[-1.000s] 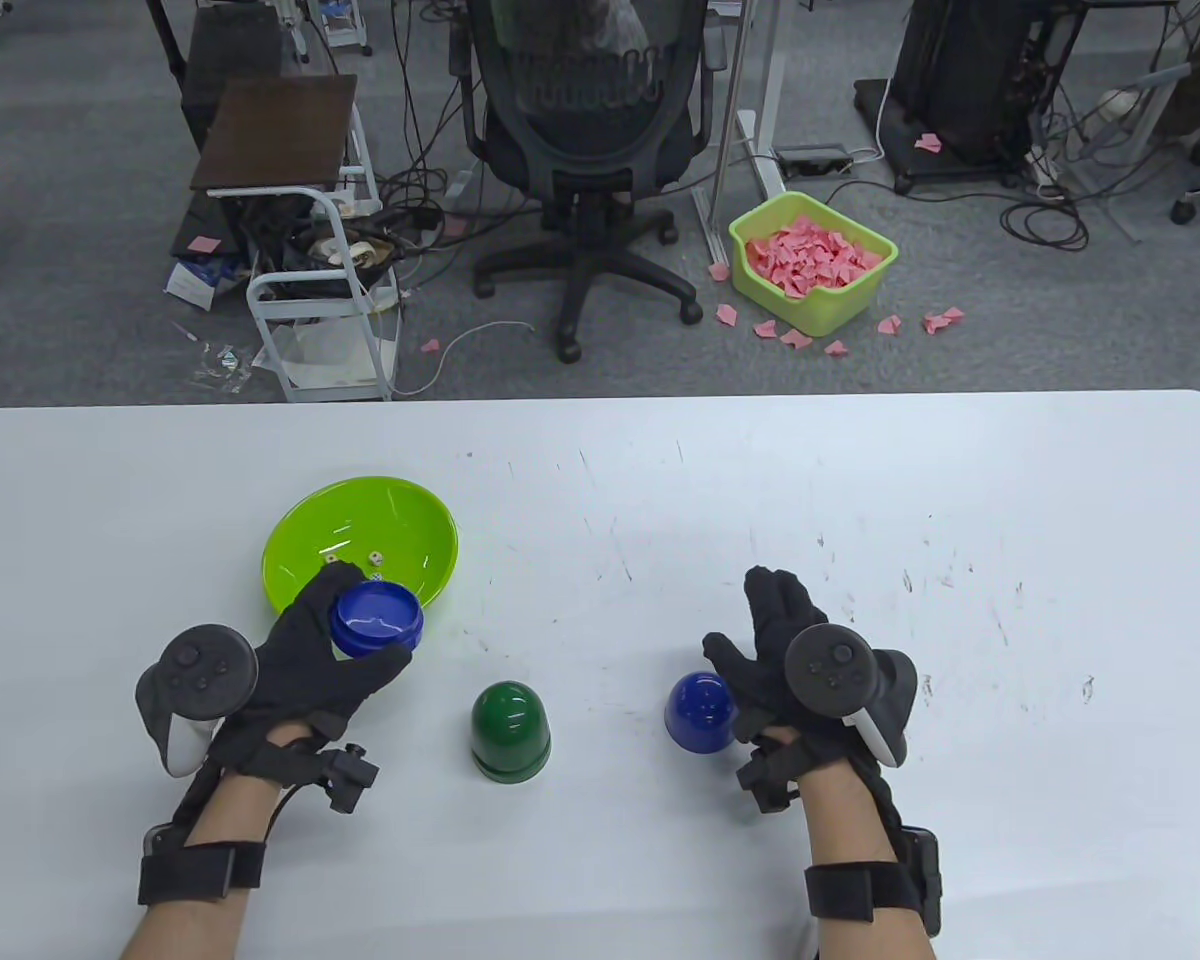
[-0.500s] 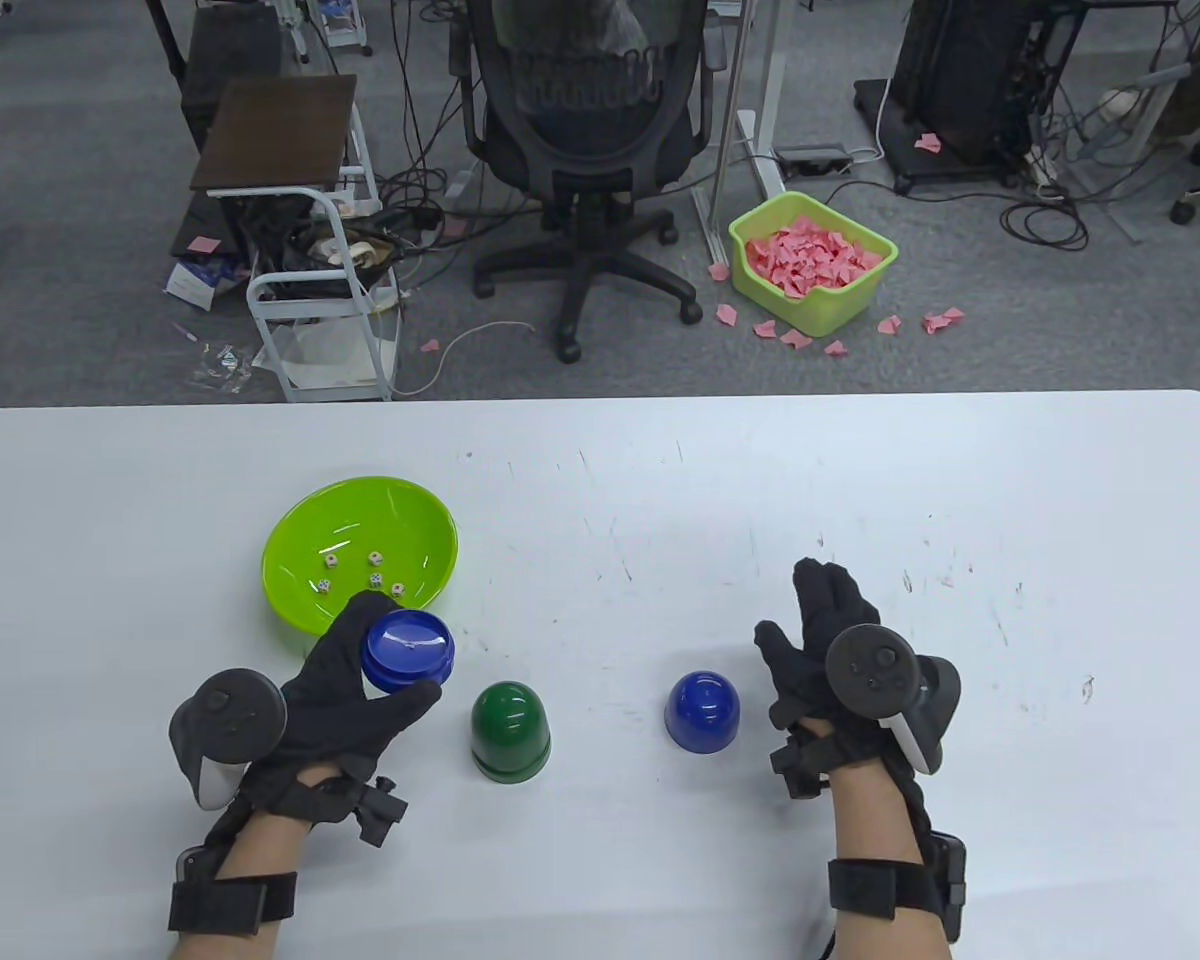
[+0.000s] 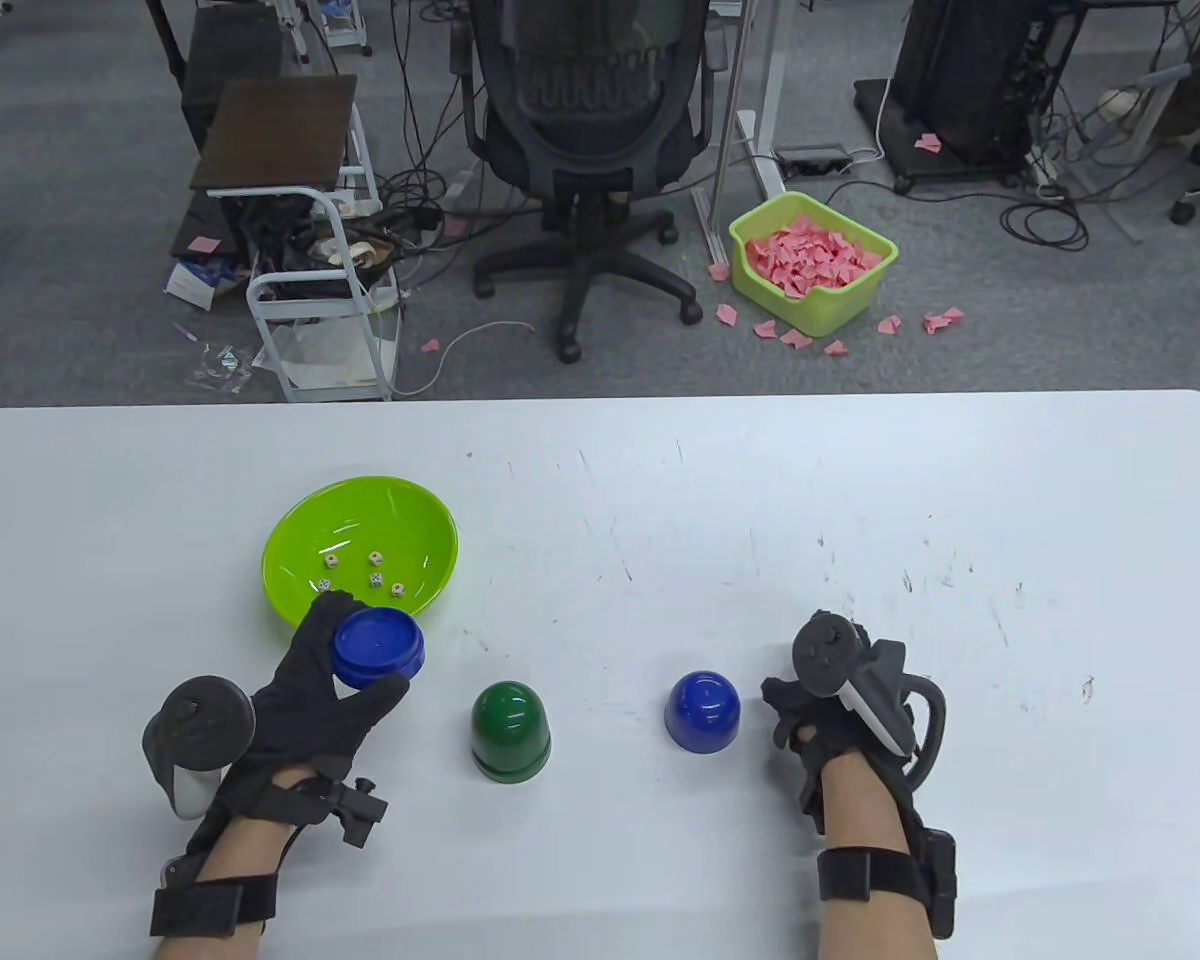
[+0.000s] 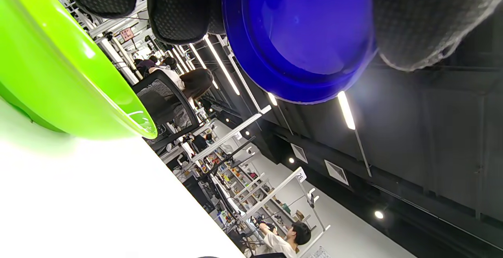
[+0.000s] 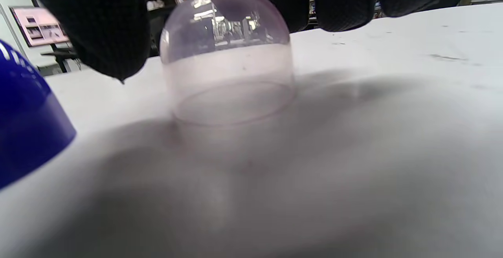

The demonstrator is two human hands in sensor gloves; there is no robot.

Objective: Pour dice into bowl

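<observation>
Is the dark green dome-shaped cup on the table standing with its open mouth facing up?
No. In the table view the dark green dome-shaped cup rests mouth-down on the white table, its rounded closed top facing up.

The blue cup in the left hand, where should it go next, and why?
Probably down onto the table, beside the green bowl. The left hand holds the blue cup mouth up near the bowl's near rim, and its inside looks empty from above. Five dice lie in the bowl, so that pour looks finished.
</observation>
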